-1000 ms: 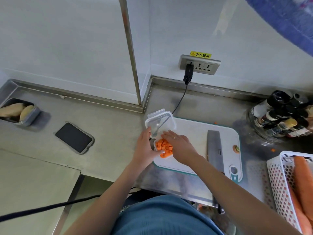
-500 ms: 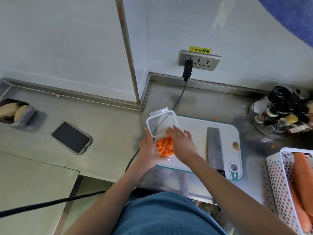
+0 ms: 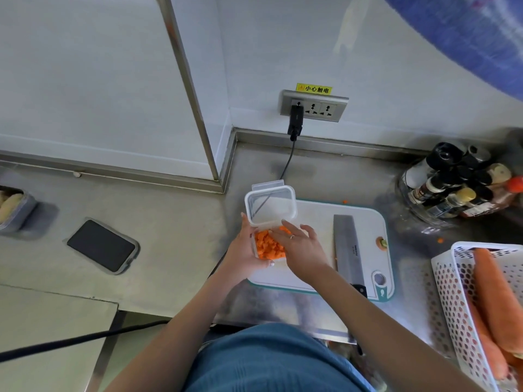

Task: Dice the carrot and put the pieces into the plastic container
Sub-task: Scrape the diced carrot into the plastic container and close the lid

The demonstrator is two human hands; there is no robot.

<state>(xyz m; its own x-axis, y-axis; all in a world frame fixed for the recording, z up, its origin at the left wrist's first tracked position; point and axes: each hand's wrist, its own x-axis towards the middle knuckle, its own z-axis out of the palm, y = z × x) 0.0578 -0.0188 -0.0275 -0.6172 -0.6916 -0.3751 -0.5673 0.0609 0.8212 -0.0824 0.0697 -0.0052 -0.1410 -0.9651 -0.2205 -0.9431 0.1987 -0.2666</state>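
Note:
A clear plastic container (image 3: pixel 256 251) sits at the left edge of the white cutting board (image 3: pixel 314 222), partly full of orange diced carrot (image 3: pixel 266 244). Its clear lid (image 3: pixel 270 206) stands open at the far side. My left hand (image 3: pixel 242 251) grips the container's left wall and near corner. My right hand (image 3: pixel 304 247) lies over the container from the right, with straight fingers touching the carrot pieces. A carrot end stub (image 3: pixel 381 242) lies on the board's right edge.
A cleaver (image 3: pixel 346 241) lies on the board right of my right hand. A white basket (image 3: pixel 450 290) with whole carrots (image 3: pixel 493 290) stands at the right. Spice bottles (image 3: pixel 458 188) are at the back right. A phone (image 3: pixel 103 246) and a metal tray (image 3: pixel 21 213) lie left. A black cable (image 3: pixel 288 162) runs from the wall socket.
My right hand's fingers have flattened and slid a little further over the diced carrot. My left hand keeps hold of the container in the same place.

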